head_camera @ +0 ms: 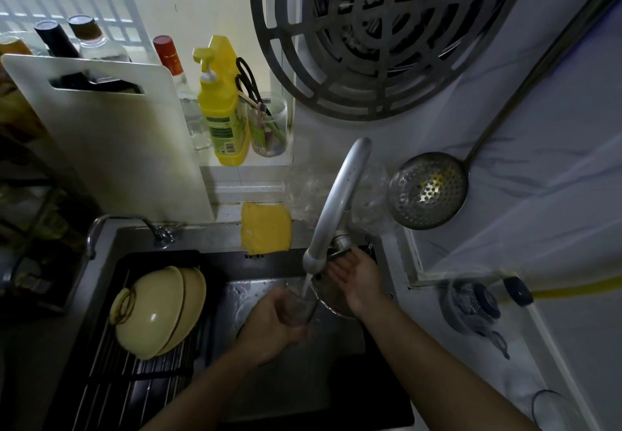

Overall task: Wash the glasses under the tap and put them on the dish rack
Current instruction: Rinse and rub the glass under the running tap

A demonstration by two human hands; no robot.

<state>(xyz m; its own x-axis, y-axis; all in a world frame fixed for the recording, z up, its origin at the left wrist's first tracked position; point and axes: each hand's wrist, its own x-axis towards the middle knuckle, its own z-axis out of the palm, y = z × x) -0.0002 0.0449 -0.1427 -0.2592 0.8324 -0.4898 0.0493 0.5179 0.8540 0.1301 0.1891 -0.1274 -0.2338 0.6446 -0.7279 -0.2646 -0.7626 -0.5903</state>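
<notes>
A clear glass (300,306) is gripped in the left hand (272,324) at lower centre, tilted mouth-up right under the tap (336,208) so the stream gets caught inside. The right hand (355,277) is held open and empty by the tap base, probably for the handle. The dish rack (134,373), lower left, is already loaded with yellow bowls (158,312), so space looks tight.

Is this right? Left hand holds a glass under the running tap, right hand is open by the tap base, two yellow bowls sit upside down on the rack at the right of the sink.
One thing is off: in the head view the rack with the two yellow bowls is at the left of the sink, not the right. The rest holds: left hand holds the glass under the running tap, right hand open by its base.
</notes>
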